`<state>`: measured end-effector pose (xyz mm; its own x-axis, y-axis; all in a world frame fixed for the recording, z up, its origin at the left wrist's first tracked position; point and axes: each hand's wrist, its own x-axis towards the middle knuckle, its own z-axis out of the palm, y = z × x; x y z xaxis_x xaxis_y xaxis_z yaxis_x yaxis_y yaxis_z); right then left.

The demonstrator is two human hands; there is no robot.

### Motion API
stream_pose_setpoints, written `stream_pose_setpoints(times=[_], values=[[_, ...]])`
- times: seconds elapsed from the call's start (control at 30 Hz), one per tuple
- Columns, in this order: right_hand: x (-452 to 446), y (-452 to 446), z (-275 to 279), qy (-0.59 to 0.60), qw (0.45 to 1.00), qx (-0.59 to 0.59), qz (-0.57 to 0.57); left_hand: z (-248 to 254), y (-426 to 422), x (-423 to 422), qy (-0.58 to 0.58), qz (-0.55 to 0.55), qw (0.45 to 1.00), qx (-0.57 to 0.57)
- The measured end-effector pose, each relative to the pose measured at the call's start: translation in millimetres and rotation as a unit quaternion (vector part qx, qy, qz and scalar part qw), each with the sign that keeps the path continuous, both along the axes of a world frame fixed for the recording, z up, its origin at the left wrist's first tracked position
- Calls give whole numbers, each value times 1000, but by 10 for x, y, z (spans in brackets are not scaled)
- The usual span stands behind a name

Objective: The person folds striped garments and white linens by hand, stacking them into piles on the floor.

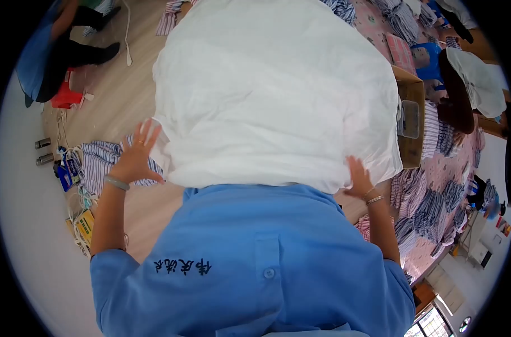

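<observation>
A large white cloth (278,95) lies spread in front of my body, with soft wrinkles along its near edge. Whatever supports it is hidden underneath. My left hand (136,158) is at the cloth's left edge, fingers spread wide and holding nothing; a bracelet circles that wrist. At the near right corner, my right hand (359,178) rests against or just beside the cloth, its fingers apart. Behind my left hand, a blue-and-white striped garment (98,163) lies lower down.
Piles of striped clothes (429,210) cover the floor on the right. A cardboard box (413,147) holding a clear plastic container stands by the cloth's right side. Another person (48,53) is at the upper left near a red stool (67,96). A blue stool (429,62) stands upper right.
</observation>
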<state>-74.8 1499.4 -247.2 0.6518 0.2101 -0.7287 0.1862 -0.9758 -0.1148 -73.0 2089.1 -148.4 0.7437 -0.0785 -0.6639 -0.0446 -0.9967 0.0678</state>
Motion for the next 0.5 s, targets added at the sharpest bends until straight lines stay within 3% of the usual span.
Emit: stream_pose_setpoints(times=[0.07,0.13,0.2,0.23,0.27,0.3,0.33,0.37,0.4,0.43,0.47,0.5], values=[[-186,75,-165,36,997,-34,57,-217,-47,-123,32,-91,995,-22],[-346,-44,-401,-23,997,-26,75,-631,-17,-352,15,-53,996,-74],[-348,-634,-869,-27,994,-12,-104,-1069,44,-531,-56,196,926,-319],[-321,-795,-743,-29,981,85,-172,-1050,164,-570,-57,196,926,-319],[-291,-984,-555,-31,954,179,-240,-1000,340,-564,-59,121,954,-268],[-293,-1278,-400,-119,973,117,-159,-930,534,-528,-63,46,973,-216],[-81,-1496,-46,-127,978,73,-148,-526,801,-348,-94,42,980,-169],[213,-1729,297,-203,977,6,-66,-462,1361,-201,-170,87,978,-81],[638,-2073,554,-281,953,93,-61,1,1534,116,-247,115,961,-46],[1149,-2165,886,-307,949,-56,-50,285,1749,495,-455,-32,890,-3],[1648,-1952,1273,-369,910,-183,-50,643,1968,953,-492,-18,870,-10],[2228,-1844,1623,-425,897,-125,5,1023,1786,1344,-549,-10,835,28]])
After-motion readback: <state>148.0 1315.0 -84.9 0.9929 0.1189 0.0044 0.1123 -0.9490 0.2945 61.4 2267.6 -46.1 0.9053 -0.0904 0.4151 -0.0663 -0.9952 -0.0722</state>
